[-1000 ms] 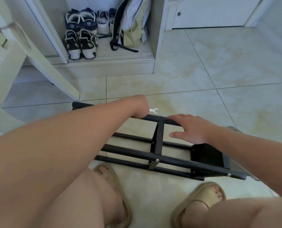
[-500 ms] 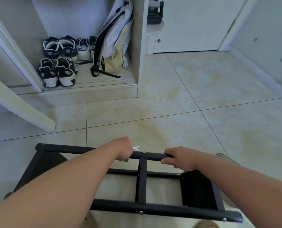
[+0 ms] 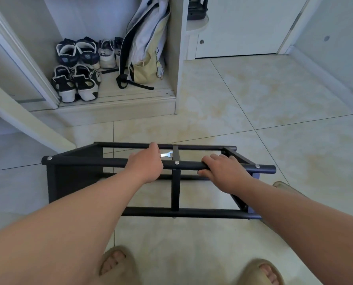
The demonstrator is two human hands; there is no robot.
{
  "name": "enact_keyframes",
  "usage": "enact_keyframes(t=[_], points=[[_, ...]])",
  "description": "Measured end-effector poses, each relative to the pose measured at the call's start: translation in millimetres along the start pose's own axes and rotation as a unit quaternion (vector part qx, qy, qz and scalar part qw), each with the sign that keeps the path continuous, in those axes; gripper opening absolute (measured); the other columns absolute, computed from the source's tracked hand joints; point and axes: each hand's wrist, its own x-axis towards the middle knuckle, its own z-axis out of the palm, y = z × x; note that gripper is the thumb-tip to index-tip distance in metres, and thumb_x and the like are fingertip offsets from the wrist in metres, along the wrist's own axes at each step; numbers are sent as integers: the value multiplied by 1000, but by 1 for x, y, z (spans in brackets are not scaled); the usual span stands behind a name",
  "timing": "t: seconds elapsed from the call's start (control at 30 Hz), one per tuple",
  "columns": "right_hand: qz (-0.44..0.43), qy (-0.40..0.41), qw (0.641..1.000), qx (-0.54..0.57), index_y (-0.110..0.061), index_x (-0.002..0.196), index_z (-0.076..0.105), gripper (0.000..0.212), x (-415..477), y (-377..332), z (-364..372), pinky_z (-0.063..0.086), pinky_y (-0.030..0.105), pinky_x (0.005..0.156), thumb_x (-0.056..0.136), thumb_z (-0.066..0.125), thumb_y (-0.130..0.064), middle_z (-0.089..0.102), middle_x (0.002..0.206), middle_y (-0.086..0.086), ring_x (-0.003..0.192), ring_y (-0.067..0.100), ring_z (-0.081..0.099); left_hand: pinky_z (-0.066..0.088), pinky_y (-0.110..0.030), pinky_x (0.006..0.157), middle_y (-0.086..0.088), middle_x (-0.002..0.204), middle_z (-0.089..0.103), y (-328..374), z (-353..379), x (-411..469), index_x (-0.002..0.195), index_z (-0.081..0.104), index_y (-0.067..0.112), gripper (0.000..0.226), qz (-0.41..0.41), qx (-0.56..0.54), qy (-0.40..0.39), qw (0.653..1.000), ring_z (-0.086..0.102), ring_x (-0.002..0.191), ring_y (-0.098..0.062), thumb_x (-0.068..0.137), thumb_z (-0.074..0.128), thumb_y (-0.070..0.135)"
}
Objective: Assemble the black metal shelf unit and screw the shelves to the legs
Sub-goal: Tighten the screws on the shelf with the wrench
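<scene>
- At the far left, shoes (image 3: 76, 83) and a backpack (image 3: 144, 48) sit in an open closet, well apart from the work.
- The black metal shelf unit (image 3: 85, 161) sits on the tiled floor (image 3: 253, 99) just ahead of the person's sandals (image 3: 118, 264). Its left end panel (image 3: 68, 182) is joined to the near top rail by a silver screw (image 3: 49, 158).
- The left hand (image 3: 145, 164) grasps that top rail, fingers curled over it.
- Just right of it, a small wrench (image 3: 167, 154) lies on the floor inside the frame, seen between the rails, with no hand on it.
- A centre brace (image 3: 175, 190) has its own screw where it meets the rail.
- The right hand (image 3: 223, 171) is wrapped round the same rail further right. Beyond it another screw head (image 3: 257, 166) shows near the rail's end.
- Assembly looks nearly complete: rails, brace and both ends are joined and fastened wherever visible. What is left is probably a final tightening check and setting the unit in place. The far-side fasteners are hidden.
</scene>
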Motion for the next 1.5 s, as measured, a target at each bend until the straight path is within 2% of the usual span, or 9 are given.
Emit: enact_keyframes(t=[0.27,0.5,0.7,0.83,0.9,1.0,1.13,1.3,1.5], points=[[-4,-94,994,50,-22,98,42,26,18,-11,44,38,34,66,105,44,-47,50,90,-5,71,15,47,40,-38,64,-4,82,59,-21,45,13,105,40,14,8,-24,6,-61,998,58,74,-25,99,37,11],[-8,-148,987,65,-26,100,40,23,43,9,102,38,35,75,105,43,-48,49,98,-5,80,17,47,37,-34,53,-6,81,58,-38,104,41,101,40,14,4,-59,-37,-102,992,54,65,-21,103,36,15],[-21,-160,985,63,-27,97,42,28,49,24,126,36,33,62,102,42,-55,48,87,-11,73,14,49,35,-33,51,2,75,57,-54,135,52,101,43,21,8,-50,-24,-56,997,54,63,-19,102,35,23],[-52,-75,992,84,-24,136,45,71,48,28,133,46,36,95,85,51,-72,51,126,-7,113,20,50,33,-32,52,5,74,56,-57,143,52,100,42,26,7,-57,-12,-74,996,54,63,-17,101,36,27],[-76,-26,993,81,-22,155,26,102,55,21,132,33,44,114,77,48,-84,32,155,1,140,25,32,37,-32,53,3,76,59,-60,145,52,100,45,24,10,-60,-32,-104,992,57,65,-20,101,37,28],[-110,-45,991,66,-25,162,-4,124,74,0,130,6,50,123,69,38,-96,-7,169,-2,156,24,-5,43,-35,59,-1,81,60,-62,147,47,99,49,23,11,-76,-69,-157,982,59,72,-23,98,39,26],[-154,-84,984,17,-25,160,-17,124,80,-22,138,-3,61,123,72,32,-97,-34,164,-3,151,20,-29,51,-37,69,-3,84,62,-65,148,40,98,54,21,12,-99,-64,-220,968,61,77,-24,94,43,23],[-175,-47,983,-38,-9,162,-6,120,75,-29,139,-5,58,124,80,26,-91,-19,168,11,154,24,-21,49,-31,63,-17,83,73,-63,142,46,98,67,9,20,-77,-75,-334,936,67,72,-31,92,48,11],[-195,-40,980,-8,1,159,-2,107,68,-34,144,3,50,127,92,28,-77,-14,167,16,155,29,-16,52,-31,82,8,88,70,-73,140,56,76,69,34,20,-43,-135,-328,934,64,88,-15,91,63,22]])
